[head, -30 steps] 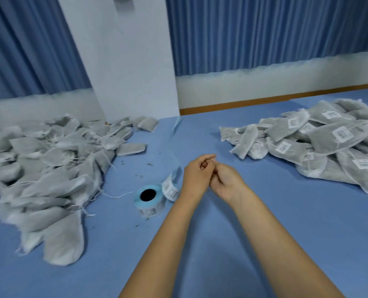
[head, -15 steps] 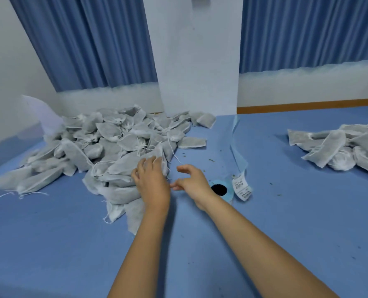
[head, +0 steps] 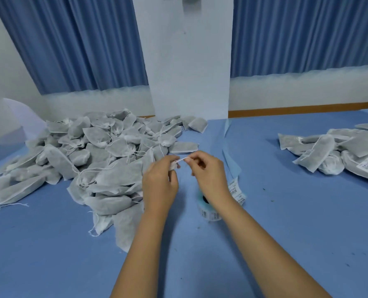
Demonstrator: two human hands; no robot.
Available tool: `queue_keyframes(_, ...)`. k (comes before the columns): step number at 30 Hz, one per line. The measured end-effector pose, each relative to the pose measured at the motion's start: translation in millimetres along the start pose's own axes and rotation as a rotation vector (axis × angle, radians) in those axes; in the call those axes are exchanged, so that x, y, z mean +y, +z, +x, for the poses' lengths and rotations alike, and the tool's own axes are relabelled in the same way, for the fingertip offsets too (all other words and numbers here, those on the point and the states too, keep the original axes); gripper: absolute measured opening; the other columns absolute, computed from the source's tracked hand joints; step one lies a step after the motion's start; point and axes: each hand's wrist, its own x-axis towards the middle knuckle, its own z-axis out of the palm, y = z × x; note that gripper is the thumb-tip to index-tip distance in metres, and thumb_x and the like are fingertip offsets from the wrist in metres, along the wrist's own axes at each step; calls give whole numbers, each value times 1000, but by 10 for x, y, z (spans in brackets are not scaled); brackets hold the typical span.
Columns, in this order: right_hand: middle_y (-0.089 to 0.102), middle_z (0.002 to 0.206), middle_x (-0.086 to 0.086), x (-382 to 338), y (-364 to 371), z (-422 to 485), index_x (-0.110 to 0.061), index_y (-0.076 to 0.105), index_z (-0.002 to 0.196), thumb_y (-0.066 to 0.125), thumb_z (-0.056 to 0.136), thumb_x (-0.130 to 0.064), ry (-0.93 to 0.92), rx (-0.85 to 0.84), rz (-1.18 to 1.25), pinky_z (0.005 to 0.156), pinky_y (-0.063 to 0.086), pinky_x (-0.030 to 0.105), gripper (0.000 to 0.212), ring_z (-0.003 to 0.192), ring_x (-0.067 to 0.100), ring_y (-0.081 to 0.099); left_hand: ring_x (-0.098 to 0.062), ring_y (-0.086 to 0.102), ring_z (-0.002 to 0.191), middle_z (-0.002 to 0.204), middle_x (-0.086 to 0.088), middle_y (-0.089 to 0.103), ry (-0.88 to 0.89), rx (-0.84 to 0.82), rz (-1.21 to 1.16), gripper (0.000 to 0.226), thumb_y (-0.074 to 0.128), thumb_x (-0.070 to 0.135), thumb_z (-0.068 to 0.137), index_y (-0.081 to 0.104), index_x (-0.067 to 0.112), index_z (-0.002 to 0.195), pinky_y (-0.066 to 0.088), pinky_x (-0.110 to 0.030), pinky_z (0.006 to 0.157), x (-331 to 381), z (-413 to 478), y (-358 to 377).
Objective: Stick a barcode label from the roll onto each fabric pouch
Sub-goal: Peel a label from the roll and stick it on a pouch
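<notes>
1. White and thin, a short strip (head: 182, 159) stretches between two bare hands held above the table. I cannot tell whether it is a label or a pouch string.
2. The left hand (head: 160, 181) has its fingers curled and pinches one end. The right hand (head: 209, 175) pinches the other end between thumb and forefinger.
3. Partly hidden behind the right wrist, the barcode label roll (head: 210, 214) lies on the blue table (head: 297, 222). Its pale blue backing paper (head: 228, 151) trails away towards the wall.
4. Left of the hands lies a large heap of unlabelled grey fabric pouches (head: 103, 151).
5. Well apart on the right sits a smaller pile of labelled pouches (head: 340, 155).
</notes>
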Motion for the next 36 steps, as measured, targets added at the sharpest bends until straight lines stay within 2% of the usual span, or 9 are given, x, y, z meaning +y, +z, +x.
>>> queue_keyframes(3,54,58,-2,-14,-323,42,-11,67,73,66,86,-9,-45,28,19,56,37,17,13,53,5,42,-23,48,44,63,-8,61,128,-82,-154,34,40,8,75,60,15,102,43,-34,48,196,24,65)
queue_keyframes(6,51,54,-3,27,-637,78,-11,68,71,66,86,-7,3,-15,129,55,38,20,15,52,9,43,-10,39,45,58,6,54,113,-149,-305,14,40,31,84,51,28,92,31,-26,49,308,40,215)
queue_keyframes(9,50,52,-4,150,-895,133,-17,64,68,65,86,-7,-4,8,47,56,39,22,21,52,11,44,-9,41,48,55,11,46,107,-154,-326,30,45,40,94,59,17,81,29,-17,51,417,58,414)
queue_keyframes(13,51,51,-13,377,-1077,144,-14,67,71,65,86,-8,-24,106,-19,54,36,15,16,52,5,43,-3,47,51,58,9,55,89,-242,-393,19,56,26,94,61,18,77,31,-8,54,492,37,604)
queue_keyframes(17,60,63,-8,600,-1209,133,-11,72,75,65,86,-4,20,114,34,61,41,16,15,59,7,50,-5,53,56,71,6,70,-109,-272,-780,20,62,28,86,70,24,68,37,-10,59,455,11,571)
queue_keyframes(21,63,62,-6,625,-1149,132,-11,73,77,65,86,-2,45,147,36,62,42,13,15,59,4,53,6,61,67,96,2,76,-123,-243,-1031,17,64,15,89,79,23,88,42,-3,64,493,-15,469)
queue_keyframes(25,63,69,-14,561,-975,-31,-8,77,81,70,83,-3,-290,-106,-327,66,40,13,9,67,0,50,-3,66,106,112,10,72,-115,-183,-930,28,61,5,90,75,23,105,49,-11,84,466,-33,446)
queue_keyframes(29,67,70,-3,493,-958,-88,-10,77,82,68,84,-12,-598,-99,-457,61,44,27,9,65,20,49,-2,63,112,119,14,68,59,-294,-569,32,66,-3,87,73,19,110,53,-28,93,364,-43,496)
queue_keyframes(36,68,75,-8,442,-1065,-96,-12,75,80,67,83,-5,-374,108,-179,68,40,17,11,73,9,54,-9,68,91,96,16,70,106,-459,-505,9,71,25,83,79,22,87,53,-38,84,411,-56,463)
